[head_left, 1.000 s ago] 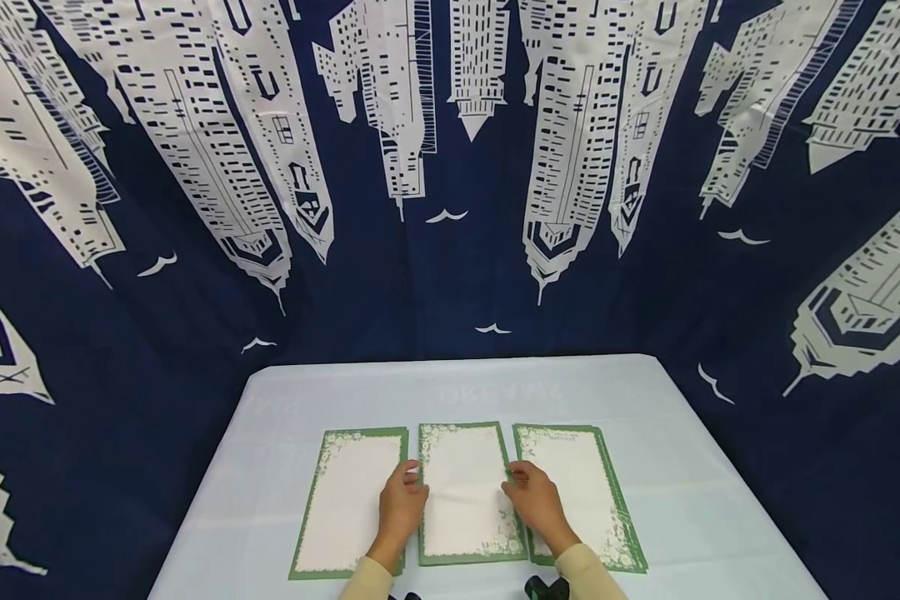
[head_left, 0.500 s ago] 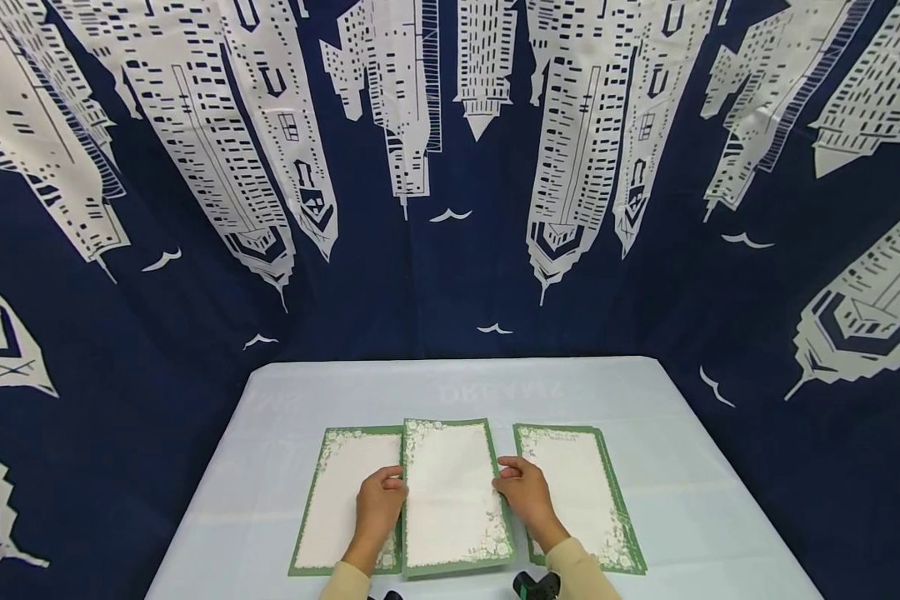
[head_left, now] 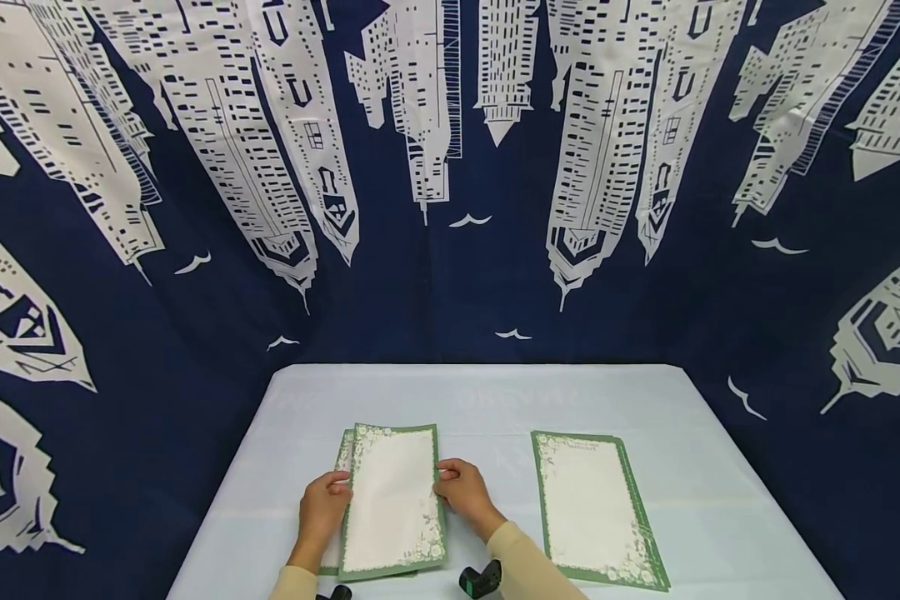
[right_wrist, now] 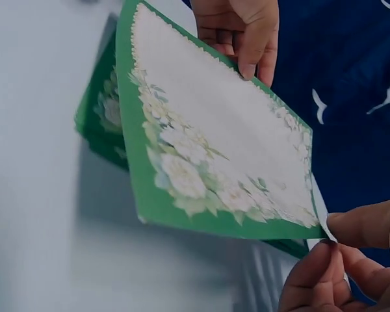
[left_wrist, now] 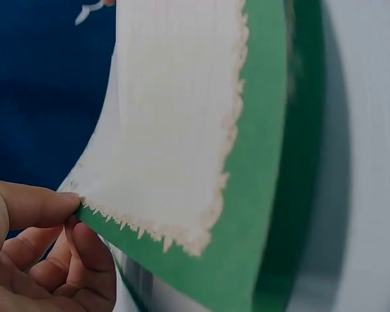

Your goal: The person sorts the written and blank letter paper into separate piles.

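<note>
A sheet of floral paper (head_left: 392, 500) with a green border and white flowers is held up by both hands over the left stack. My left hand (head_left: 322, 512) pinches its left edge between thumb and fingers; the left wrist view shows the thumb (left_wrist: 39, 205) on top. At the opposite edge my right hand (head_left: 468, 498) pinches the sheet, as the right wrist view shows with its thumb (right_wrist: 364, 224). Beneath it lies the left stack of green-bordered paper (head_left: 342, 454), mostly hidden, with a gap and shadow between them in the right wrist view.
Another stack of the same floral paper (head_left: 596, 508) lies to the right on the white-covered table (head_left: 487, 400). Behind the table hangs a dark blue cloth (head_left: 435, 308) printed with white buildings and birds. Dark wrist devices (head_left: 480, 577) show at the lower edge.
Both hands have lifted the middle sheet and carried it left, from between the two stacks to above the left one. The right stack stays on the table. The head view has shifted slightly.
</note>
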`<state>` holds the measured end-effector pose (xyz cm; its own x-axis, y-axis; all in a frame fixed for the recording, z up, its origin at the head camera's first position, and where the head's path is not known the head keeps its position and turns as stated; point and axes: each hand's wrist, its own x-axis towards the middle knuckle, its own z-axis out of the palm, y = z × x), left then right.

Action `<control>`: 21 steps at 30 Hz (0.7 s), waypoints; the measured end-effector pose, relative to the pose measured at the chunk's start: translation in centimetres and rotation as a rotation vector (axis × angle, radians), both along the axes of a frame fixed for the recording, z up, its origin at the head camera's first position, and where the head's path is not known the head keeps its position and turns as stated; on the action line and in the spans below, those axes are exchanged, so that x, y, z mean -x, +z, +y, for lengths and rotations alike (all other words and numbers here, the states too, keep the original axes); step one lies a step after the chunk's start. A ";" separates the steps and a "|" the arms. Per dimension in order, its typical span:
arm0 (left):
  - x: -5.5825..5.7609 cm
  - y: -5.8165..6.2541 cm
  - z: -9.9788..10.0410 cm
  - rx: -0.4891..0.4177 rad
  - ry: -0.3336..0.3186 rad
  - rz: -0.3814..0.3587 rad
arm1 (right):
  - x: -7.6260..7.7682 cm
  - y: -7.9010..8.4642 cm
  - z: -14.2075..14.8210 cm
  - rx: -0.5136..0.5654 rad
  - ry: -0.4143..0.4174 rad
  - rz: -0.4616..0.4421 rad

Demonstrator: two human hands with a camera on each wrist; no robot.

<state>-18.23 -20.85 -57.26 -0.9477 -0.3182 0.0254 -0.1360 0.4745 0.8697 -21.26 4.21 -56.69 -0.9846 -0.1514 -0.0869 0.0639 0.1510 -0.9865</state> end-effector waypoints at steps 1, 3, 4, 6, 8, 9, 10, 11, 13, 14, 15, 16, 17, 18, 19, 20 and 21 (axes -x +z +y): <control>-0.1 -0.1 -0.5 0.008 0.008 -0.004 | -0.1 -0.2 -0.4 -0.001 0.011 -0.011; -0.2 -0.2 -1.4 0.032 0.015 -0.007 | -0.2 -0.4 -1.1 0.003 0.032 -0.032; -0.1 -0.3 -1.8 0.049 0.018 -0.003 | -0.2 -0.6 -1.4 0.004 0.042 -0.043; 0.1 -0.6 -2.3 0.077 0.025 0.003 | -0.4 -0.9 -1.9 0.011 0.053 -0.067; 0.4 -1.0 -2.6 0.108 0.030 0.013 | -0.5 -1.1 -2.1 0.007 0.054 -0.078; 0.5 -1.1 -2.7 0.117 0.035 0.015 | -0.6 -1.1 -2.2 0.004 0.052 -0.086; 0.7 -1.3 -2.7 0.132 0.039 0.020 | -0.7 -1.2 -2.2 -0.003 0.051 -0.087; 0.8 -1.4 -2.7 0.137 0.044 0.017 | -0.8 -1.1 -2.3 -0.009 0.050 -0.087; 0.9 -1.5 -2.7 0.144 0.057 0.012 | -0.9 -1.1 -2.3 -0.030 0.049 -0.083; 0.9 -1.5 -2.7 0.146 0.062 0.011 | -0.9 -1.1 -2.3 -0.036 0.050 -0.085; 0.9 -1.4 -2.7 0.153 0.067 0.010 | -1.0 -1.1 -2.4 -0.043 0.051 -0.084; 0.9 -1.4 -2.7 0.160 0.070 0.012 | -1.0 -1.0 -2.4 -0.053 0.054 -0.079; 0.9 -1.3 -2.6 0.166 0.074 0.012 | -1.0 -1.0 -2.4 -0.065 0.057 -0.077; 0.8 -1.3 -2.6 0.173 0.076 0.013 | -1.1 -1.0 -2.4 -0.086 0.061 -0.068; 0.7 -1.2 -2.6 0.184 0.079 0.018 | -1.1 -1.0 -2.4 -0.109 0.066 -0.059; 0.7 -1.2 -2.5 0.197 0.082 0.022 | -1.2 -0.9 -2.4 -0.133 0.073 -0.041; 0.6 -1.1 -2.5 0.207 0.086 0.027 | -1.2 -0.9 -2.3 -0.162 0.082 -0.023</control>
